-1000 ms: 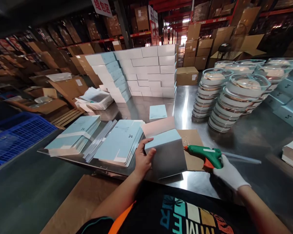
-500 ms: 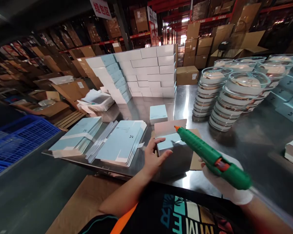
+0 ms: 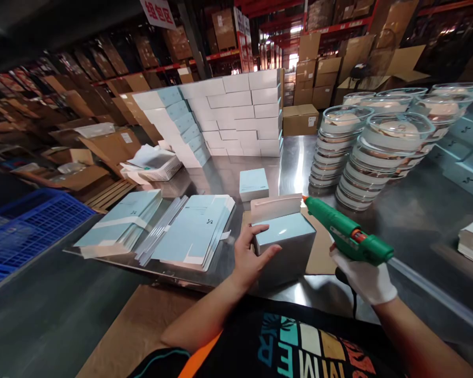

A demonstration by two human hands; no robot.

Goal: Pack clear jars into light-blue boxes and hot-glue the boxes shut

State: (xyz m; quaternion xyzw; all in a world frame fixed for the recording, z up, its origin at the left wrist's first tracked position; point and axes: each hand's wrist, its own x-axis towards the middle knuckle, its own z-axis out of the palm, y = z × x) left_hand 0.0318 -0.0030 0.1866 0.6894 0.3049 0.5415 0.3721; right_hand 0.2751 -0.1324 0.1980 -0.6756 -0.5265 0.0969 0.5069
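Note:
My bare left hand grips the left end of a light blue and white cardboard box, with the thumb along its front edge. At the back of the box a white flap stands raised. My right hand, in a white glove, is closed round a green hot glue gun with an orange tip. The nozzle points left, close to the right end of the flap; I cannot tell if it touches. A clear glue stick trails from the gun's rear. Under the box lies a piece of brown cardboard.
A small blue-topped box sits behind my box. Flat blue sleeves lie to the left, near a second pile. Stacked white boxes form a wall behind. Tall stacks of clear round containers stand at right on the metal table.
The glue gun has moved right and slightly up along the flap, from near its middle to its right end. My left hand stays on the box.

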